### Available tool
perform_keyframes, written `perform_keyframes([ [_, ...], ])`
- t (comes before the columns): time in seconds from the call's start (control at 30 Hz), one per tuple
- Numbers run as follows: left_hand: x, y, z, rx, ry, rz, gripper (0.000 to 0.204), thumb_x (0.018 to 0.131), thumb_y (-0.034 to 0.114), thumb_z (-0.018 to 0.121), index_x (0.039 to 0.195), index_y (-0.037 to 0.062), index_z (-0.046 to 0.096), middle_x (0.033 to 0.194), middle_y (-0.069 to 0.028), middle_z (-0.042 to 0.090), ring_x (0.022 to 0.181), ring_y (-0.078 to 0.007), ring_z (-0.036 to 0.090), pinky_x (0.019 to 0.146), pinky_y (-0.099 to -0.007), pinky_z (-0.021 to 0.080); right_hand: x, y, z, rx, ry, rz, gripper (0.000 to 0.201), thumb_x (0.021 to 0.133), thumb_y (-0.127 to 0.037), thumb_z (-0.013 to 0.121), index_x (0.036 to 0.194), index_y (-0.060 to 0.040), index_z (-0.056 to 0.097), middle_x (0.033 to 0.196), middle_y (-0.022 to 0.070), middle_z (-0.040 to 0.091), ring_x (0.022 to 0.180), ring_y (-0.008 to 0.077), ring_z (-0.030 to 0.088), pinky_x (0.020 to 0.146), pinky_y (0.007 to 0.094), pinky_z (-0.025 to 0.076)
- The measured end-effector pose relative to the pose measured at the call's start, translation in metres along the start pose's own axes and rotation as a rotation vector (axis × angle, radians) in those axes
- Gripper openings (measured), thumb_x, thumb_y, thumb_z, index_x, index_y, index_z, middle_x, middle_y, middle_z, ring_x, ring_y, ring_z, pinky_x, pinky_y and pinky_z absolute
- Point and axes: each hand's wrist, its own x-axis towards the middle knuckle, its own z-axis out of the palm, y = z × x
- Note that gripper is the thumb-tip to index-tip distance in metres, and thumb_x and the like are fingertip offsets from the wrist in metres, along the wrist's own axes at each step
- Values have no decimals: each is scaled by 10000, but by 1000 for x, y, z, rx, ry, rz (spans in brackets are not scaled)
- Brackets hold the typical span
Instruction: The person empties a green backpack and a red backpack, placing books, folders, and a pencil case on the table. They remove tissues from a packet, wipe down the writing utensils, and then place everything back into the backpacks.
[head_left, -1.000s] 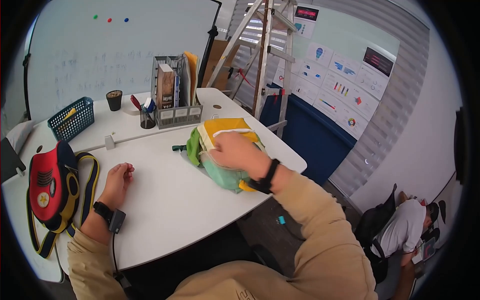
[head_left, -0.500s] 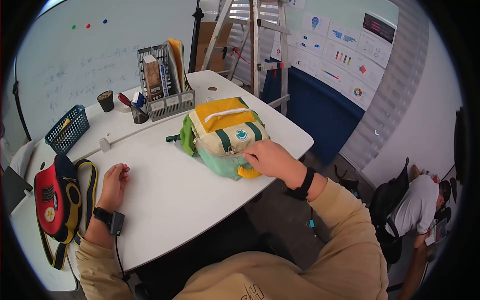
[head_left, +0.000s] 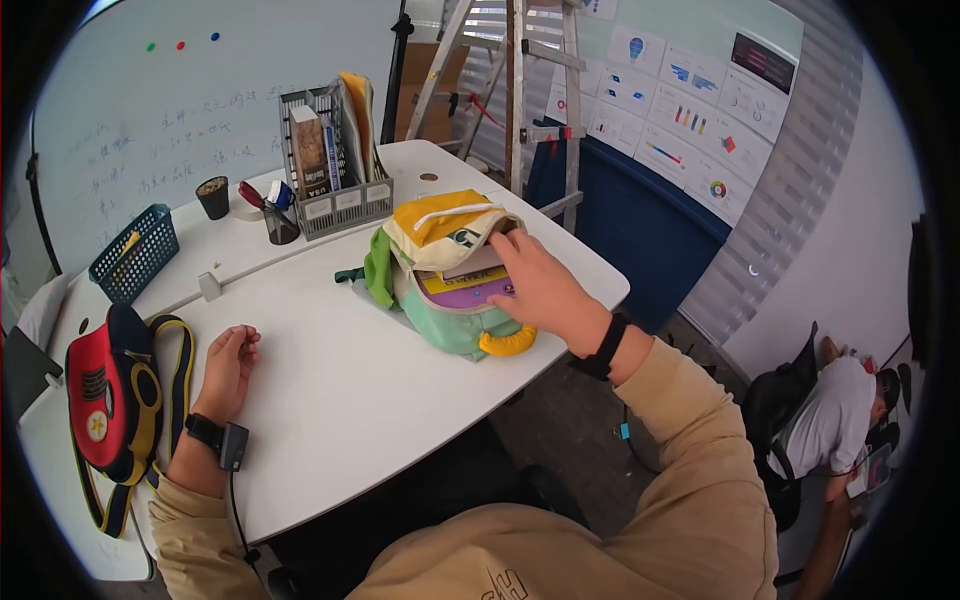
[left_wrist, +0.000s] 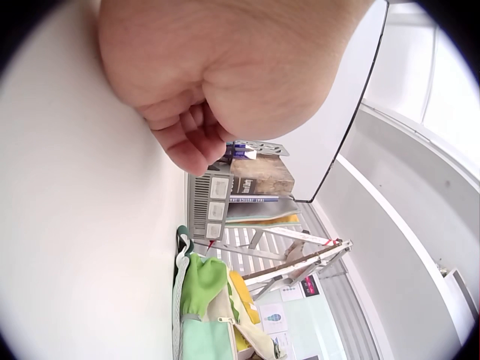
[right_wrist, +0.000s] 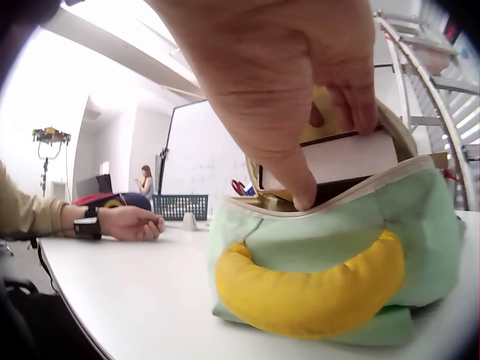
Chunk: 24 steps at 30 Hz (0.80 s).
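Mint-and-yellow backpack [head_left: 448, 322] sits unzipped on table [head_left: 330, 400], centre of head view. Right hand [head_left: 550, 290] in opening, fingers and thumb grasping white block [right_wrist: 352, 159]. Left hand [head_left: 228, 372], centre-left, released, loosely curled.

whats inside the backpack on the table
Inside the open backpack, a white, book-like block shows by the right hand, and something yellow and purple, perhaps part of the same item. Anything deeper is hidden by the hand, the flap and these.
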Motion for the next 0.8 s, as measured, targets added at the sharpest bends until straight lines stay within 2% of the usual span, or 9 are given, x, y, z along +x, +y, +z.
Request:
perform_keyframes([
  [0.1,-5,6,5,24,13,-5,197,1191,208,592,1129,64,710,1050,-4,719,902,-76,636,838,-248,555,8,4,12,-179,78,-94,731,873,-225,933,1461,20,574,1396,253,555,1373,433,603,1133,483,559],
  [0.2,-3,4,5,21,7,-5,194,1188,203,591,1129,65,713,1049,-6,721,895,-80,633,836,-252,551,21,16,25,-217,90,-266,699,885,-259,922,1433,16,588,1401,242,562,1385,424,598,1155,486,552],
  [0.3,3,-2,-3,19,-17,6,197,1187,204,588,1132,63,714,1047,-10,721,891,-86,630,834,-256,547,28,20,34,-95,-77,-191,641,922,-273,886,1417,22,604,1436,232,569,1370,408,617,1142,476,559],
  [0.4,-1,1,2,23,-5,1,202,1187,203,584,1123,61,711,1043,-12,717,896,-89,627,832,-260,545,35,21,32,-147,-147,-236,537,977,-253,826,1390,30,632,1420,209,606,1325,393,644,1118,454,569],
  [0.5,-4,3,4,28,-6,0,206,1187,207,582,1123,57,707,1051,-18,713,907,-94,626,834,-266,547,33,39,59,-237,32,-387,434,1017,-227,773,1348,30,662,1367,202,642,1291,390,663,1082,447,589],
  [0.6,2,-3,-3,23,-27,15,200,1185,205,585,1131,55,705,1068,-25,712,915,-99,627,842,-273,549,20,39,66,-273,92,-328,427,1040,-217,747,1394,7,663,1325,194,666,1275,362,681,1021,444,620],
  [0.7,3,-3,-3,21,-32,15,198,1187,202,584,1138,51,703,1076,-30,710,917,-104,628,847,-278,551,11,32,45,-212,-58,-238,295,1054,-161,704,1272,35,674,1336,194,685,1276,392,672,1051,481,590],
  [0.8,-2,1,2,12,-9,-1,199,1190,199,581,1138,50,702,1072,-30,708,915,-105,626,852,-280,549,12,18,11,63,-151,-133,256,1069,-124,671,1262,45,676,1317,185,706,1239,414,684,1057,482,575],
])
